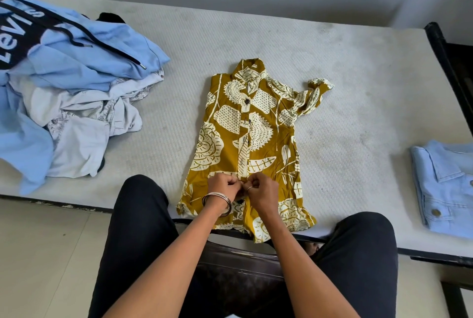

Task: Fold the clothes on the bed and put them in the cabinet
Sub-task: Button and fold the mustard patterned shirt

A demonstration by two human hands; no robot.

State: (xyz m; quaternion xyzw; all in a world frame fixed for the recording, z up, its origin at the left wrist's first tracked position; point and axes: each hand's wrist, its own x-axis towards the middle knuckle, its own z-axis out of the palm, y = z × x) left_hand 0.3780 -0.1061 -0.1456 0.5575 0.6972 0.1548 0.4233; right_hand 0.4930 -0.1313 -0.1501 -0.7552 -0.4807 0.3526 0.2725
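Both hands are down at the lower button strip of the shirt, knuckles almost touching. Left hand [222, 185], with a couple of bangles on the wrist, has its fingers curled and pinching the placket fabric; right hand [262, 191], ring on one finger, is pinching the other edge right beside it. Can't actually see the button they're on, the fingers cover it.

Only one view here, the head cam, looking down at the bed. The mustard yellow shirt [245, 148] with the big cream leaf print lies flat, front side up, in the middle of the mattress [345, 87]. Its long axis runs 12 to 6: collar at 12 toward the wall, hem at 6 hanging a bit over the near edge of the bed. One sleeve sticks out crumpled toward 2 o'clock; the 9 o'clock side sleeve looks tucked under, hard to tell.

Around it: at 9 to 10 o'clock, well apart from the shirt, there's an unfolded heap, with a light blue hoodie [76, 43] with black drawstrings on top and a white printed garment [84, 123] under it. At 3 o'clock near the bed's edge sits a folded pale denim jacket [445, 184]. The person's knees in dark trousers [138, 215] press against the near side, either side of the hem.
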